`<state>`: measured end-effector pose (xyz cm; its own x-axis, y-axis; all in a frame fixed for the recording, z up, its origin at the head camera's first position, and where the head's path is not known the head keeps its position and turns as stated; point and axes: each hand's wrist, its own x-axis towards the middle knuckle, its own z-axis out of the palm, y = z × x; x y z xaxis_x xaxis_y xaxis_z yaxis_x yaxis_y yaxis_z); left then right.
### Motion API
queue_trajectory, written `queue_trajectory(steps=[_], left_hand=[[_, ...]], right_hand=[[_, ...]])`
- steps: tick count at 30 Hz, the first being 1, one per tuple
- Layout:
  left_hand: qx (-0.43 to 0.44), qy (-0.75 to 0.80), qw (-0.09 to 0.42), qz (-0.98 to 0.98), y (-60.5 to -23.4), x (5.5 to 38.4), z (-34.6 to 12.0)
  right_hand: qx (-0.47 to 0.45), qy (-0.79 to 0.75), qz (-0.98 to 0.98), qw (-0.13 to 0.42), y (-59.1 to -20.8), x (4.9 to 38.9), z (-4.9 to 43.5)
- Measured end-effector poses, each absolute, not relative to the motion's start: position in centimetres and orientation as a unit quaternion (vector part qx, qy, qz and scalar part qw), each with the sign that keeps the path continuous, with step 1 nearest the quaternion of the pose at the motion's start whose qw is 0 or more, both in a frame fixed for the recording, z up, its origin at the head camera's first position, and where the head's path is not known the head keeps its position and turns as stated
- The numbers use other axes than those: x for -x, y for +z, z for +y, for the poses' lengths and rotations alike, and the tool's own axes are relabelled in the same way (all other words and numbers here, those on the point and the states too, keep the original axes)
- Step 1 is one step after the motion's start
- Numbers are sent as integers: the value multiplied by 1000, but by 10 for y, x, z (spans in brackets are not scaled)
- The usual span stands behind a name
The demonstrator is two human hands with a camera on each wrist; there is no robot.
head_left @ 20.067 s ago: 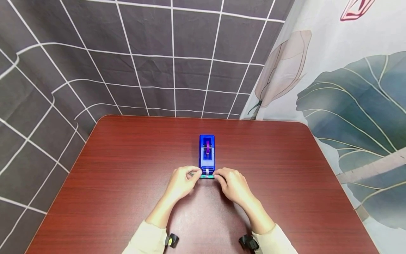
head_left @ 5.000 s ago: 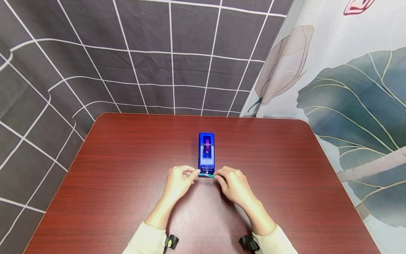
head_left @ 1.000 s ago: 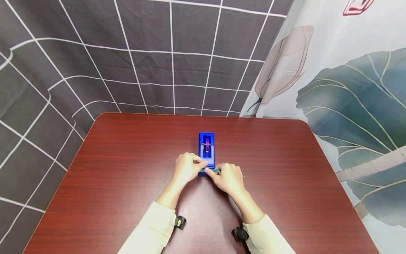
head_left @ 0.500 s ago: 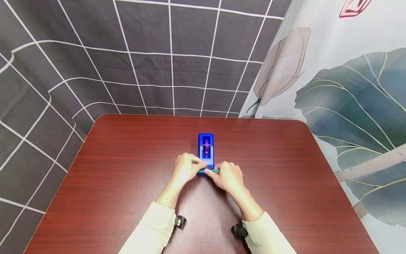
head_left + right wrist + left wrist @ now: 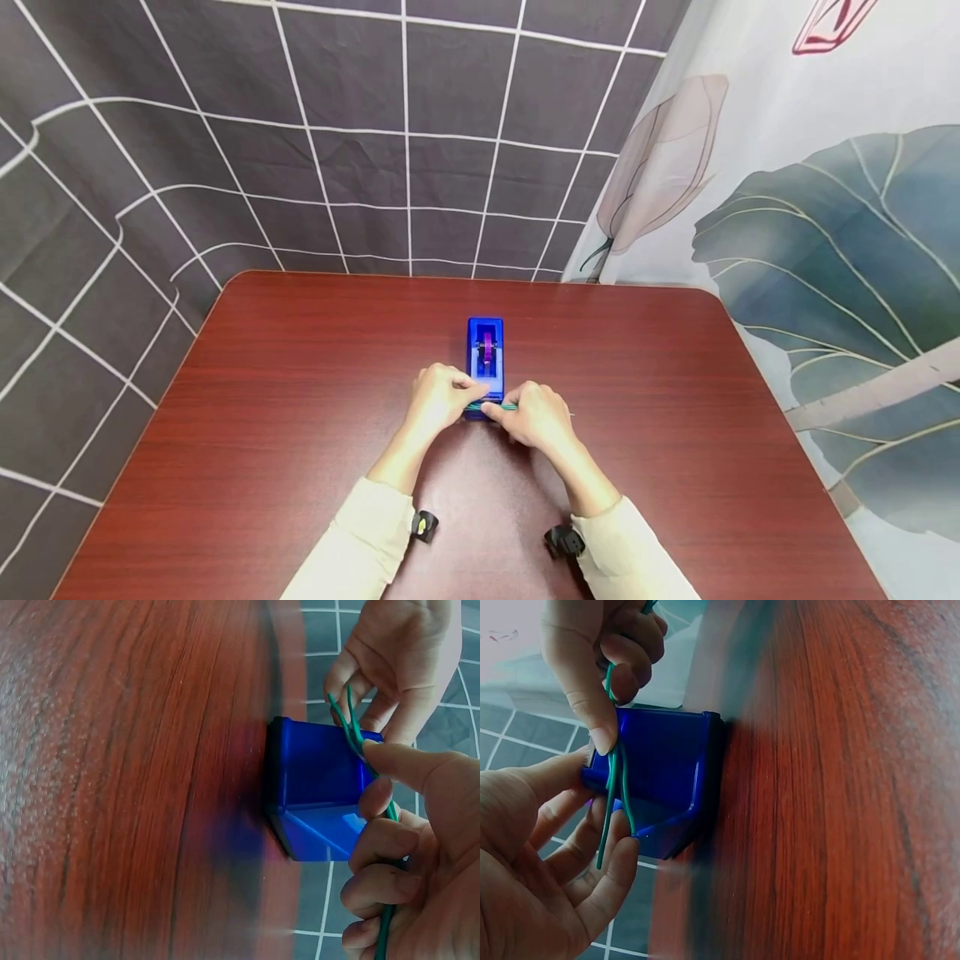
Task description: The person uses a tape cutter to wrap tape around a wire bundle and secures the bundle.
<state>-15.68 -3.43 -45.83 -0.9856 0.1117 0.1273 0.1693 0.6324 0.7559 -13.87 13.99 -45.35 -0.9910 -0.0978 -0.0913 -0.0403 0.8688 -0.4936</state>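
A blue tape dispenser (image 5: 491, 385) with a purple-cored tape roll (image 5: 487, 348) stands mid-table. My left hand (image 5: 438, 398) is at its front end, thumb by the serrated cutter edge and curled fingers round the side. My right hand (image 5: 536, 414) pinches green wires (image 5: 356, 733) between thumb and forefinger, its other fingers curled round them. Across the dispenser's front (image 5: 660, 765) lie the wires, their two free ends forking toward the left fingers. A thin wire end pokes out past the right hand. Any tape strip on the wires is hidden by the fingers.
The reddish-brown wooden table (image 5: 315, 358) reaches to a dark grey gridded curtain (image 5: 360, 167) behind and at left. A white curtain with leaf prints (image 5: 847, 250) hangs at right. Black wrist cameras (image 5: 424, 526) sit on both cuffs.
Five seconds ago the hands held the wires at either side of the dispenser's front; since then the left moved forward onto the dispenser and the right took the wires nearer their middle. Little moved this last second.
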Motion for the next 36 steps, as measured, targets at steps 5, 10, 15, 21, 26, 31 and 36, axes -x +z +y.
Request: queue_trajectory(steps=[5,10,15,21,26,31,36], left_hand=[[80,-414,30,-906,-459,157,-35],[77,-414,25,-906,-460,157,-37],[61,-409,4,-910,-461,156,-39],[69,-409,18,-910,-461,156,-40],[90,-419,51,-902,-467,152,-40],[74,-435,78,-894,-470,147,-41],[66,-440,88,-891,-467,140,-45]], right_hand=[[38,-259,963,69,-455,139,140],[50,-254,963,73,-457,142,140],[50,-253,960,112,-467,138,146],[65,-291,948,109,-471,132,154],[83,-314,939,118,-469,130,156],[90,-313,938,120,-466,128,156],[97,-319,936,116,-462,126,155]])
